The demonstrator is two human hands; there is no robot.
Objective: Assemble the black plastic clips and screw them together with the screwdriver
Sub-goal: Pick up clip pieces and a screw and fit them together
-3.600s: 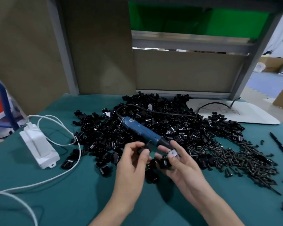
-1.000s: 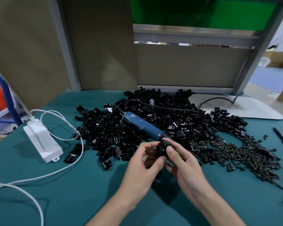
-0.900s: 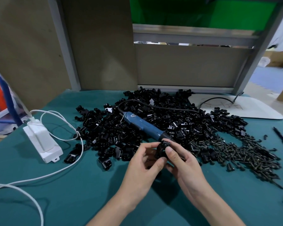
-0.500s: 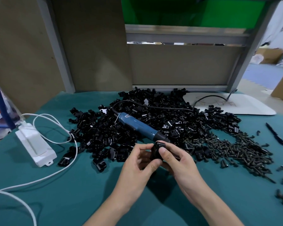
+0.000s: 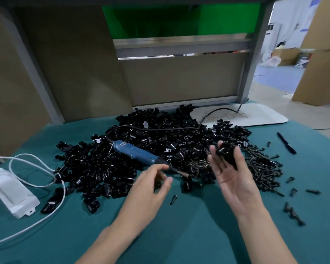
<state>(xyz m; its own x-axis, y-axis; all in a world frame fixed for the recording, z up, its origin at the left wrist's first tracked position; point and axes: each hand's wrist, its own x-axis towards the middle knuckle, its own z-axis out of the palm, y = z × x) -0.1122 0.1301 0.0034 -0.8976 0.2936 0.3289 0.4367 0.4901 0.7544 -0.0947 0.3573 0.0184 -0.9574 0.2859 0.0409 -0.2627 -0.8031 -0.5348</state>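
Clip pile point(image 5: 160, 149) blocks ahead; near cloth point(image 5: 189, 235) free

2 hands parted: right hand point(image 5: 231, 174) lifted palm-up, pinching clip point(image 5: 226, 151) above screw pile point(image 5: 261, 168); left hand point(image 5: 151, 189) dropped beside screwdriver point(image 5: 135, 154) tip.

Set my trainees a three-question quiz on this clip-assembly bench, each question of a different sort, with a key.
1. True or false: the blue screwdriver lies on the clip pile.
2. Fill in: the loose screws lie on the person's ___ side of that pile.
3. The right hand pinches: A a screw; B a black clip; C the screwdriver.
Key: 1 true; 2 right; 3 B.
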